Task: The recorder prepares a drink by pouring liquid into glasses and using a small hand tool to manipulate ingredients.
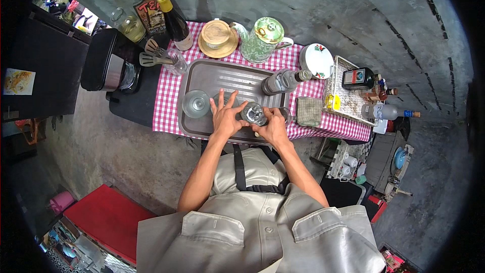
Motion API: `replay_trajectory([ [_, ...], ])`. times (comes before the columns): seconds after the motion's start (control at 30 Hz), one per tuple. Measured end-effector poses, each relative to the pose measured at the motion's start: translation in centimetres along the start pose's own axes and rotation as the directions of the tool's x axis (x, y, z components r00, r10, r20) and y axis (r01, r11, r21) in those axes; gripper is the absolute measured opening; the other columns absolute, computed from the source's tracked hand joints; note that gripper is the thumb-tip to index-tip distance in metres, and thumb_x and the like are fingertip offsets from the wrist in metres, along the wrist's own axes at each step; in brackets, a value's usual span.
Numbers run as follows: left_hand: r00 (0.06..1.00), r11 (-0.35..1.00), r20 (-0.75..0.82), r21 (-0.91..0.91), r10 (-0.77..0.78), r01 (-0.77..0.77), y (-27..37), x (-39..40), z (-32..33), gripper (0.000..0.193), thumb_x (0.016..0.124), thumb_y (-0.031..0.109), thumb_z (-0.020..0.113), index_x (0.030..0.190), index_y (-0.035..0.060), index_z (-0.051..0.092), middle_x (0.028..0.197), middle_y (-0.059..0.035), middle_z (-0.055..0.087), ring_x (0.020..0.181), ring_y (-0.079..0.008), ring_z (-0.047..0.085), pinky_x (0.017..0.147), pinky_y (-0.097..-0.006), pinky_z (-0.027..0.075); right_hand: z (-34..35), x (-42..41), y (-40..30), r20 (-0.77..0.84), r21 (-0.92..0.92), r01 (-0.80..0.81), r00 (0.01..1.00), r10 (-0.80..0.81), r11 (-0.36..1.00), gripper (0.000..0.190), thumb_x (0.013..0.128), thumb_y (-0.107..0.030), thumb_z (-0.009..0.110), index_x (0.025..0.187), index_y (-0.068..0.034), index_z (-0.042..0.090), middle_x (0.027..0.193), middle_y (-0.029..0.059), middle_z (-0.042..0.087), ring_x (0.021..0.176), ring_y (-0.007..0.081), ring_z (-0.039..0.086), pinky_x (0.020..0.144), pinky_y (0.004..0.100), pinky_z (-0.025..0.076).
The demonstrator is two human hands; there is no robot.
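Note:
A clear drinking glass (253,114) is between my hands, over the front part of a brown metal tray (212,69). My left hand (226,119) has its thumb and index finger against the glass, while its other fingers spread outward. The fingers of my right hand (274,126) grip the glass from the other side. Left of my left hand stands a wide clear glass vessel (196,104). More clear glassware is partly hidden behind my fingers. A clear glass bottle (280,82), without a visible cap, stands at the tray's right side.
Behind the tray are a green enamel pot (261,41), a wood-lidded cup (216,32) and a dark bottle (175,22). Stacked plates (316,60), a folded cloth (308,111) and a wicker tray of bottles (333,83) lie right. A coffee maker (110,60) stands left.

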State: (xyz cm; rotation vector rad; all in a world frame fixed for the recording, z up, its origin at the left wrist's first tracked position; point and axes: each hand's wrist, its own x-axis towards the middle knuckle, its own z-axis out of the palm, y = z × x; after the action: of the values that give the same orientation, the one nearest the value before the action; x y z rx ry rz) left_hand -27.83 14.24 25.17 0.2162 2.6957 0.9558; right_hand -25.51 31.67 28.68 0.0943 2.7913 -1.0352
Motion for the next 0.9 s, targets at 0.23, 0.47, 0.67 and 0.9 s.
replay_trajectory([
  [0.23,1.000,1.000,-0.001,-0.002,0.005,-0.005,-0.14,0.04,0.12,0.071,0.054,0.037,0.086,0.121,0.0298,0.067,0.153,-0.0017,0.035,0.147,-0.0343,0.009,0.115,-0.0628,0.001,-0.10,0.09,-0.18,0.007,0.011,-0.005,1.000,0.005,1.000,0.061,0.059,-0.013,0.085,0.114,0.005,0.064,0.105,0.0234,0.063,0.093,0.0345,0.067,0.080,0.0382,0.055],
  [0.47,1.000,1.000,0.002,0.013,0.003,-0.003,-0.07,0.03,0.06,0.070,0.054,0.038,0.085,0.121,0.0303,0.067,0.153,-0.0017,0.035,0.147,-0.0349,0.009,0.115,-0.0629,0.001,-0.16,0.06,-0.23,0.005,-0.003,0.005,1.000,-0.005,1.000,0.061,0.059,-0.014,0.085,0.114,0.004,0.065,0.105,0.0233,0.063,0.092,0.0357,0.067,0.080,0.0396,0.055],
  [0.67,1.000,1.000,0.005,0.008,-0.006,0.006,0.06,0.02,-0.04,0.070,0.054,0.038,0.085,0.121,0.0301,0.067,0.153,-0.0011,0.035,0.147,-0.0349,0.009,0.116,-0.0625,0.001,0.00,0.08,0.05,0.004,-0.004,0.013,1.000,-0.013,1.000,0.061,0.060,-0.014,0.085,0.114,0.005,0.064,0.104,0.0230,0.063,0.092,0.0352,0.066,0.080,0.0390,0.055],
  [0.9,1.000,1.000,-0.003,0.013,0.000,0.000,0.03,-0.01,-0.02,0.070,0.054,0.037,0.086,0.121,0.0300,0.067,0.153,-0.0007,0.035,0.147,-0.0345,0.009,0.116,-0.0624,0.002,0.16,0.09,0.07,0.008,-0.005,-0.015,1.000,0.015,1.000,0.062,0.060,-0.015,0.085,0.114,0.007,0.064,0.105,0.0225,0.062,0.092,0.0339,0.067,0.080,0.0379,0.054],
])
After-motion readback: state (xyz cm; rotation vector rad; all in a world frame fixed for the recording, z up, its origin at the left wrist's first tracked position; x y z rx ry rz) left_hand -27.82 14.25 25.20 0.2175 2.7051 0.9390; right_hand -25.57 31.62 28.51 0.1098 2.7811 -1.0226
